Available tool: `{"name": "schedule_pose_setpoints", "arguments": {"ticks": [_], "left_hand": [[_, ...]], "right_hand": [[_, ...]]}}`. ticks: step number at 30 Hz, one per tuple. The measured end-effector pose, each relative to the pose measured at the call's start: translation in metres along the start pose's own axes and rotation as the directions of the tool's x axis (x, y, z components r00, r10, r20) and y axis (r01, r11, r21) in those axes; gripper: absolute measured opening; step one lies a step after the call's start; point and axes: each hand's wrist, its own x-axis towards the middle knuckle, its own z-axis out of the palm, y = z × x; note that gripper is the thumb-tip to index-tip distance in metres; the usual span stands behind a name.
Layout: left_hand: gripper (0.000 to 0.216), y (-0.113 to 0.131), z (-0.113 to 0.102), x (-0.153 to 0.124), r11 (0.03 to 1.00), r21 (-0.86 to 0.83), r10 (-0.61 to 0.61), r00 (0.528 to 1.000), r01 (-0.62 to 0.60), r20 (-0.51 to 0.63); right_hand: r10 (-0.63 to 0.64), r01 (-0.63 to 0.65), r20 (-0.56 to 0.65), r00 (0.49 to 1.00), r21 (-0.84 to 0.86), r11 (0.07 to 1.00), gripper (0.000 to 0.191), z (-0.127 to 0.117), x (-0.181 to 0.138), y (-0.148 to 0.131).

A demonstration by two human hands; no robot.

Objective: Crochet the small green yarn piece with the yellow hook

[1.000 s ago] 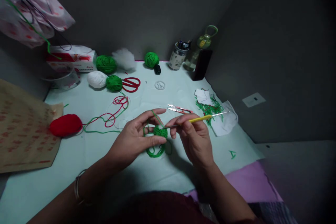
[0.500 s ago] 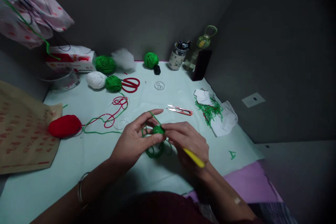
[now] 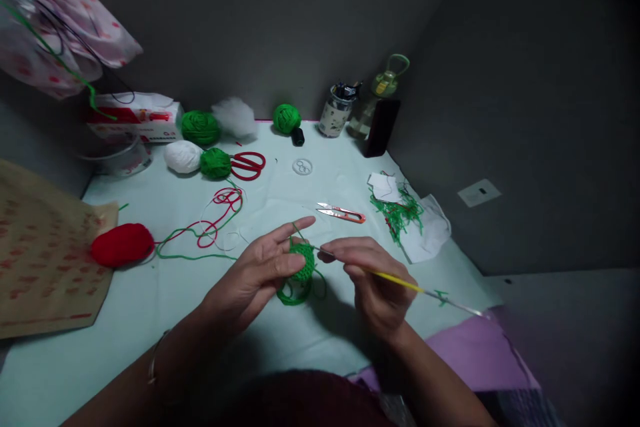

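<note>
My left hand (image 3: 260,270) pinches a small round green crochet piece (image 3: 303,260) between thumb and fingers, with the green working yarn running over its raised index finger. My right hand (image 3: 373,277) grips a crochet hook with a yellow handle (image 3: 400,280); the metal tip points left into the edge of the green piece, and the handle end sticks out to the lower right. A loose coil of green yarn (image 3: 295,293) lies on the pale table (image 3: 150,293) just under the piece.
A red yarn ball (image 3: 121,244) with tangled red and green strands lies left. Small snips (image 3: 341,213) lie ahead, red scissors (image 3: 247,165), green and white yarn balls farther back. Green yarn scraps on white paper (image 3: 400,213) sit right. A cup, bottle and dark phone stand at the back.
My right hand has turned the hook: its handle pointed up-right, then swung under the hand, and now sticks out lower right. The green piece has been turned to show its round face.
</note>
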Motion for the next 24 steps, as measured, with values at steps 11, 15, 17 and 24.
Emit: {"name": "schedule_pose_setpoints", "arguments": {"ticks": [11, 15, 17, 24], "left_hand": [[0.051, 0.006, 0.002, -0.002, 0.996, 0.089, 0.018, 1.000, -0.017, -0.008], [0.041, 0.005, 0.000, -0.001, 0.997, 0.068, -0.045, 0.995, 0.039, 0.088], [0.045, 0.005, -0.002, -0.001, 0.995, 0.087, -0.049, 0.991, 0.039, 0.125], [0.080, 0.001, 0.001, 0.000, 0.956, 0.283, 0.081, 0.997, -0.079, 0.004]], "right_hand": [[0.394, -0.362, 0.015, 0.919, 0.430, 0.827, 0.012, -0.008, 0.015, 0.004], [0.432, -0.399, 0.052, 0.900, 0.494, 0.772, 0.012, -0.008, 0.018, 0.003], [0.462, -0.425, 0.071, 0.884, 0.533, 0.731, 0.013, -0.006, 0.018, 0.002], [0.205, -0.210, 0.047, 0.978, 0.212, 0.954, 0.016, 0.008, 0.008, -0.001]]}}
